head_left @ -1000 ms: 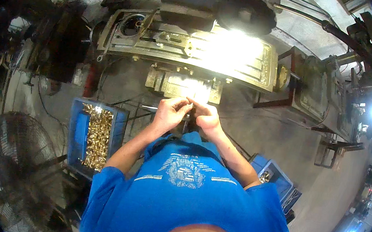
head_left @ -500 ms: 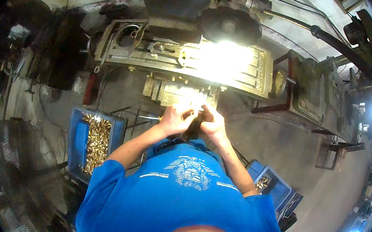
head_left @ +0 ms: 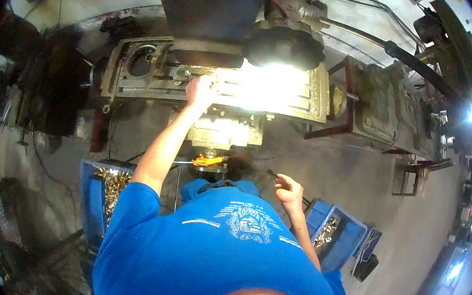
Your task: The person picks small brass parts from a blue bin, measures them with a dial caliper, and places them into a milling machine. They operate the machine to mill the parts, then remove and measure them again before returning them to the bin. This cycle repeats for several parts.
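Observation:
My left hand (head_left: 200,92) reaches out over the slotted metal machine table (head_left: 166,94). Its fingers are closed beside a small clamping fixture (head_left: 184,73), and what they pinch, if anything, is hidden. Low on the right, my right hand (head_left: 290,193) has its fingers curled at a short dark handle (head_left: 272,174), apparently gripping its near end. Between my arms, a tool with a yellow-orange grip (head_left: 209,161) and a thin shaft rests across a round wheel (head_left: 210,169) below the machine.
Blue bins with brass-coloured parts stand on my left (head_left: 91,192) and right (head_left: 348,236). A dark machine head (head_left: 285,45) and a bright lamp glare hang over the table. More machinery (head_left: 388,115) stands to the right; a large fan (head_left: 5,208) is at the lower left.
My hands were together in front of the machine. The left has moved forward onto the table by the fixture; the right has moved back and right to the dark handle. The view has shifted slightly.

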Available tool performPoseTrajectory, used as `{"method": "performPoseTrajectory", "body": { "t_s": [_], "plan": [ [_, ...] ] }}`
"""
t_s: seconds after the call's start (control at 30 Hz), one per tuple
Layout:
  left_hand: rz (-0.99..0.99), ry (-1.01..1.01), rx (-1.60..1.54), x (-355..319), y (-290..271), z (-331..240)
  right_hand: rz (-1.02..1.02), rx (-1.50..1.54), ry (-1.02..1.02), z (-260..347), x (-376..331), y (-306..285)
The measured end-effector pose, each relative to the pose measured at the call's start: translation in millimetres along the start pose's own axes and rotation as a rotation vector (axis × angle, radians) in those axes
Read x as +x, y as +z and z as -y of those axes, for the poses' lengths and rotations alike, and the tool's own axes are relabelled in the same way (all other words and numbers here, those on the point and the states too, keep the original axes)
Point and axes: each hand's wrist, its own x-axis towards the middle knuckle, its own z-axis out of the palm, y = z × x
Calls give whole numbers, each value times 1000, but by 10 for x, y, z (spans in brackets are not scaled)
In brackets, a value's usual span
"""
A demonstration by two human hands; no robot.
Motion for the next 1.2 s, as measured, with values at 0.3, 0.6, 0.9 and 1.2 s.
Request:
{"method": "performPoseTrajectory", "body": {
  "t_s": [0.3, 0.6, 0.9, 1.2],
  "plan": [
    [32, -39, 111, 45, -45, -56, -83, -66, -63, 267, 5, -167],
    [-50, -167, 170, -231, -78, 85, -627, -736, -1069, 2865, -669, -1311],
    [44, -291, 196, -73, 118, 46, -957, -2170, 43, 4387, -1381, -1193],
    [-30, -342, 158, -94, 83, 43, -131, -439, 203, 2131, -1429, -955]
  ]
}}
